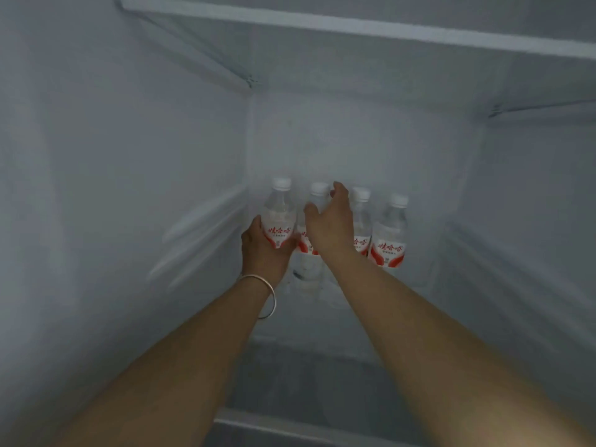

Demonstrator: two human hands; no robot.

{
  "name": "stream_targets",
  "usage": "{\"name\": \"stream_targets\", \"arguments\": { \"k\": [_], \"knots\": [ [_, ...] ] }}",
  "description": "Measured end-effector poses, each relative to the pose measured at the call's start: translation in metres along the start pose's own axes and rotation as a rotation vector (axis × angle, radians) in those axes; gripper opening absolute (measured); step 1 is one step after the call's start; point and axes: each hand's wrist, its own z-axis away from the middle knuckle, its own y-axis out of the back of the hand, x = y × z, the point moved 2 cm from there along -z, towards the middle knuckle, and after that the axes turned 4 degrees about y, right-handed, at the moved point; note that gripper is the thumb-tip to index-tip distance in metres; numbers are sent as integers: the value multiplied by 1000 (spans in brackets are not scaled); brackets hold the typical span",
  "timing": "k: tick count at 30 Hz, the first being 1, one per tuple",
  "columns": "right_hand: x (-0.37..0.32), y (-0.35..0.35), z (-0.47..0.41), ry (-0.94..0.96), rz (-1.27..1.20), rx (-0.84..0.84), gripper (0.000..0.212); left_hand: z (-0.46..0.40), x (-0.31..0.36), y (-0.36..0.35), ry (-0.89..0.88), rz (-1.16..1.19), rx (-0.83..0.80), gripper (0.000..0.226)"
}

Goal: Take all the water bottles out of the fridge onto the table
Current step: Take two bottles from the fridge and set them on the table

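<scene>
Several clear water bottles with white caps and red-white labels stand in a row at the back of the fridge shelf. My left hand [266,250], with a silver bangle on the wrist, grips the lower body of the leftmost bottle [279,214]. My right hand [329,217] is spread over the second bottle [317,196], thumb at its left side and fingers near its cap; the grip looks loose. A third bottle [360,217] is partly hidden behind my right hand. The fourth bottle [389,233] stands free on the right.
I look into a white fridge compartment. A glass shelf [354,30] runs overhead. Side walls [129,188] with rail ridges close in on left and right. The front edge of the shelf [290,427] lies below my forearms.
</scene>
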Motion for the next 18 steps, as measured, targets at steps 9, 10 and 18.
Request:
{"name": "stream_targets", "arguments": {
  "k": [9,10,18],
  "knots": [
    [12,-17,-18,16,62,-6,51,-16,-14,-11,66,196,-20,77],
    [12,-16,-15,37,46,3,50,-14,-16,-7,44,164,-21,64],
    [23,-6,42,42,-227,65,48,21,-19,19,-17,162,-9,61]
  ]
}}
